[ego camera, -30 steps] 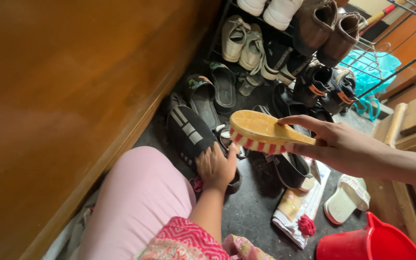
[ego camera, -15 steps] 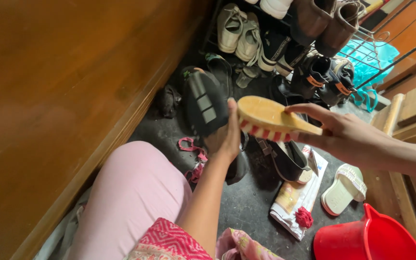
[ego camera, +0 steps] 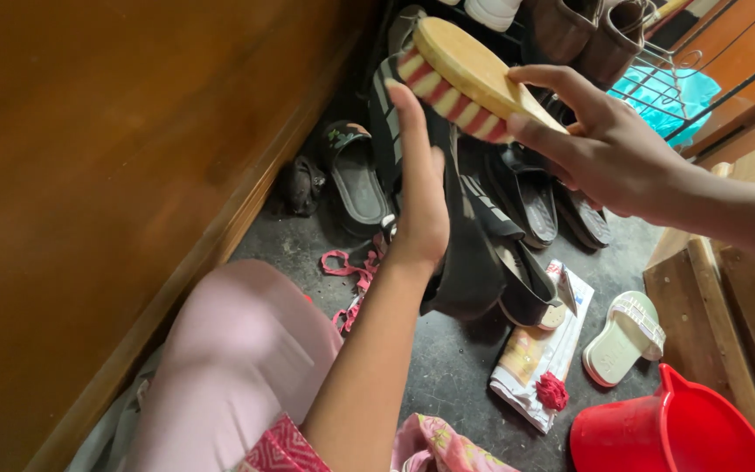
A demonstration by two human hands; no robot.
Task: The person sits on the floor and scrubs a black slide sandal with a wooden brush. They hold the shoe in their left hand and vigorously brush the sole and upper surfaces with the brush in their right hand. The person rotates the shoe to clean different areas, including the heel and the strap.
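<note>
l hand grips black striped shoe, lifted off floor, centre frame. r hand clenched on wooden scrub brush, upper centre, bristles at shoe's top edge. brushing looks barely begun, i judge; most of shoe left. red bucket lower right.

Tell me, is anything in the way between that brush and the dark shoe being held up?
Nothing visible. The right hand holds the wooden brush with its red-and-white bristles right against the black shoe, which the left hand lifts off the floor. No other thing sits between brush and shoe.
</note>
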